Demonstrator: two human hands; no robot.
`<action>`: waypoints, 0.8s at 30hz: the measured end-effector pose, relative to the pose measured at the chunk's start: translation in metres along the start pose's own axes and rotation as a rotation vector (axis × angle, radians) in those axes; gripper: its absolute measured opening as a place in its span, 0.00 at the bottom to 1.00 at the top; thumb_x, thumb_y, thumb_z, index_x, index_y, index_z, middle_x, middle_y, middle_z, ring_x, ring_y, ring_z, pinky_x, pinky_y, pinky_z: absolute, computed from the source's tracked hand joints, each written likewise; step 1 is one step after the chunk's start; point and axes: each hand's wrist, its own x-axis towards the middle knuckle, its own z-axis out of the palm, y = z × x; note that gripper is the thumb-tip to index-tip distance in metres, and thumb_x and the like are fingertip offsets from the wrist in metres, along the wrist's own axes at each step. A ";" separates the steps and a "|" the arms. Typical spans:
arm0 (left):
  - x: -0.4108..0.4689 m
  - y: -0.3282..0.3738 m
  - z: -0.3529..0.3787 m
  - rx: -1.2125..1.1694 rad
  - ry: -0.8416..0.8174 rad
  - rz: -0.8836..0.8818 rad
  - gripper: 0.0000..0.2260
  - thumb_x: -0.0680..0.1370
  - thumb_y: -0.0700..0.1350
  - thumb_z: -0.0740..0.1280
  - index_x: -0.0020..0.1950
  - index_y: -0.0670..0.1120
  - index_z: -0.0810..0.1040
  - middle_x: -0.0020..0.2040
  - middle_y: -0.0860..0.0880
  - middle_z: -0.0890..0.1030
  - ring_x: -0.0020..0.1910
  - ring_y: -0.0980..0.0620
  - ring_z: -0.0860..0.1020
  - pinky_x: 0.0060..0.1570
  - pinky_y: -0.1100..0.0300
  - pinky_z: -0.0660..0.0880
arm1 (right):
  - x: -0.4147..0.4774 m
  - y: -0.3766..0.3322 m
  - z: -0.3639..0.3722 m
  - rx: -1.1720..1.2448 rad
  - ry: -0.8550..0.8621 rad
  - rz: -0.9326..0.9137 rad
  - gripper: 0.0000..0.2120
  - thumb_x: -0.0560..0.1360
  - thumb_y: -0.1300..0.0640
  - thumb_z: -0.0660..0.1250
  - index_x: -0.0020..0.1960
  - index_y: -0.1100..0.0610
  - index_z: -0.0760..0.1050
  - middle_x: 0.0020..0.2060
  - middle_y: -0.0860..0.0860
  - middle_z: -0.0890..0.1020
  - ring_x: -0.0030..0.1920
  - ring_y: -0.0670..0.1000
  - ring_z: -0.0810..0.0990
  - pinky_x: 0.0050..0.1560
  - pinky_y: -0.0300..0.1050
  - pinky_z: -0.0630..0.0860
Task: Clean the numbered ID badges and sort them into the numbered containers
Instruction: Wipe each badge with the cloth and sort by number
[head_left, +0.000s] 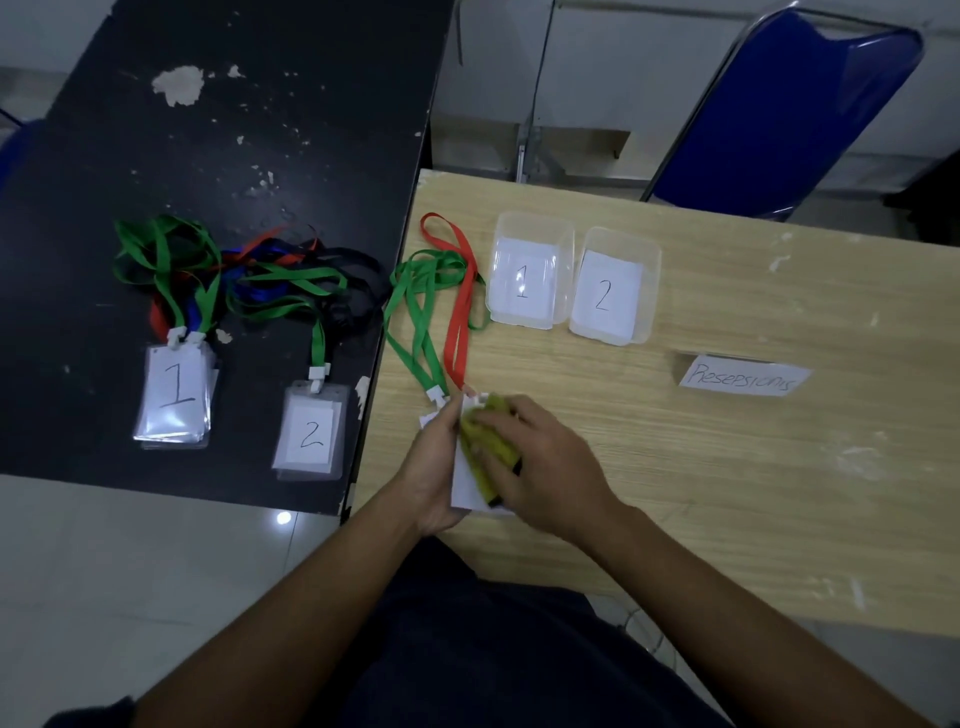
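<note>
at lower centre of the frame, the left hand (434, 470) grips a white clear-sleeved id badge (464, 486) while the right hand (545, 467) presses a yellow cloth (488, 441) on it.

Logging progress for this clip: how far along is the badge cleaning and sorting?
Early. Nothing is sorted: container 1 and container 2 hold only their number labels. In hand: the left hand holds badges while the right hand rubs a yellow cloth over them. Left: the stack marked 1 and the stack marked 2 wait on the black table.
</note>
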 end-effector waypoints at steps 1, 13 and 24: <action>0.001 -0.003 0.002 0.002 -0.003 -0.002 0.25 0.80 0.61 0.59 0.66 0.45 0.78 0.59 0.41 0.82 0.53 0.45 0.83 0.47 0.51 0.81 | 0.008 0.003 -0.001 -0.012 0.050 0.059 0.16 0.79 0.52 0.65 0.65 0.53 0.77 0.55 0.51 0.78 0.52 0.53 0.78 0.43 0.49 0.77; 0.000 0.007 0.001 -0.016 -0.064 0.028 0.25 0.81 0.62 0.55 0.68 0.46 0.73 0.55 0.45 0.79 0.53 0.45 0.77 0.53 0.51 0.75 | 0.000 0.009 -0.009 -0.172 0.077 0.025 0.14 0.80 0.53 0.65 0.63 0.57 0.78 0.55 0.55 0.78 0.51 0.57 0.79 0.34 0.52 0.78; 0.001 0.009 0.000 0.033 -0.050 0.061 0.31 0.77 0.66 0.56 0.67 0.45 0.75 0.62 0.42 0.80 0.59 0.42 0.80 0.55 0.50 0.77 | -0.023 0.001 -0.008 -0.067 0.033 -0.206 0.12 0.78 0.54 0.67 0.61 0.54 0.79 0.54 0.51 0.78 0.49 0.51 0.79 0.36 0.46 0.78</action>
